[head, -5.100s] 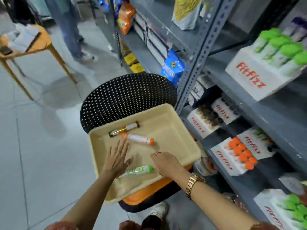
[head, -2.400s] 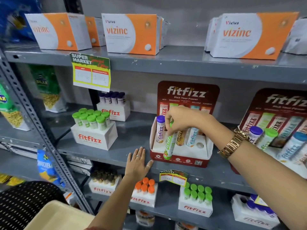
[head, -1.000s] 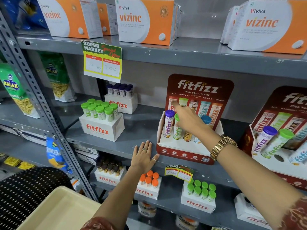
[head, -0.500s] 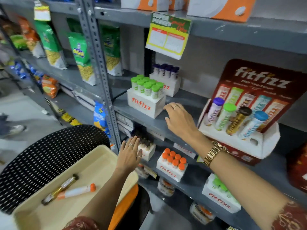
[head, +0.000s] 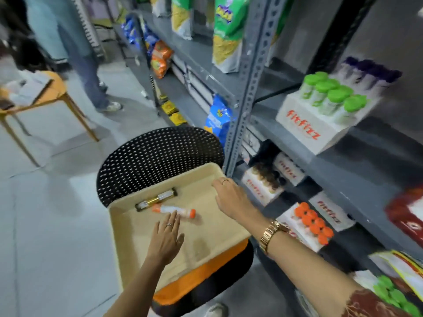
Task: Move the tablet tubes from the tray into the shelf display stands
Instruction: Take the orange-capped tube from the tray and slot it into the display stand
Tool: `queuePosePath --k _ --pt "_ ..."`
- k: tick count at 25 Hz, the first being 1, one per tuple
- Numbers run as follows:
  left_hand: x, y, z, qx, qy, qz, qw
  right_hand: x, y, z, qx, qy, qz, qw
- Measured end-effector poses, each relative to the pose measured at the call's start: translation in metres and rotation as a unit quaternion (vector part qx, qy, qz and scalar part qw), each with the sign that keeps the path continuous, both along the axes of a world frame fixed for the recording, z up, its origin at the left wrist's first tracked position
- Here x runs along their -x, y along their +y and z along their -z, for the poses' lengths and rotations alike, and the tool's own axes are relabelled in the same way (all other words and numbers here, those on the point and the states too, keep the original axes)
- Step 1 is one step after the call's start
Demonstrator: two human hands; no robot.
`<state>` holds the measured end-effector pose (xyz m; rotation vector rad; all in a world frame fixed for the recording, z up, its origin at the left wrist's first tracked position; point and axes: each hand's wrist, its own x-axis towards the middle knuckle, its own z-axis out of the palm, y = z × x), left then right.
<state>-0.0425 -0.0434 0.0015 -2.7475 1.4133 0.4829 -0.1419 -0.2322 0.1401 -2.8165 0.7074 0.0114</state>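
Note:
A beige tray (head: 229,227) rests on a black chair with an orange seat. Two tablet tubes lie in its far left part: a gold-and-white tube with dark caps (head: 156,199) and a white tube with orange caps (head: 174,210), side by side. My left hand (head: 166,239) hovers flat and empty over the tray, fingertips just short of the orange-capped tube. My right hand (head: 231,197) reaches over the tray's right side, fingers spread, holding nothing. White fitfizz display stands sit on the shelves at right, one with green-capped tubes (head: 329,97), one with orange-capped tubes (head: 313,224).
The grey metal shelf upright (head: 246,92) stands just beyond the tray's far right corner. The black perforated chair back (head: 158,156) rises behind the tray. An orange table (head: 45,94) and a standing person's legs (head: 87,72) are at the far left on the tiled floor.
My view has swung down from the shelf to the tray. My right hand has come off the shelf edge to over the tray. My left hand has moved in over the tray toward the orange-capped tube.

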Motion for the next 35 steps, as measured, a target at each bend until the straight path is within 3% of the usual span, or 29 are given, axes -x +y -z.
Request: queuePosePath --k 11,18,25,30,35 --pt "-0.015 0.023 0.050 -0.063 0.120 -0.115 0.984 -0.060 0.037 0.118 -0.097 0.122 -0.015 0.988" --pt "-0.015 0.027 0.058 -0.052 0.156 -0.120 0.979 -0.063 0.042 0.148 -0.067 0.146 -0.019 0.987" --pt "-0.015 0.019 0.037 -0.033 0.124 -0.117 0.985 -0.065 0.025 0.096 -0.075 0.086 0.004 0.993" --pt "-0.016 -0.015 0.004 0.032 0.035 -0.045 0.998 -0.042 -0.012 0.031 -0.048 0.053 0.040 0.997" --pt "0.012 -0.071 -0.046 0.119 0.003 0.036 0.992 0.013 -0.048 -0.050 -0.060 0.058 0.093 0.992"
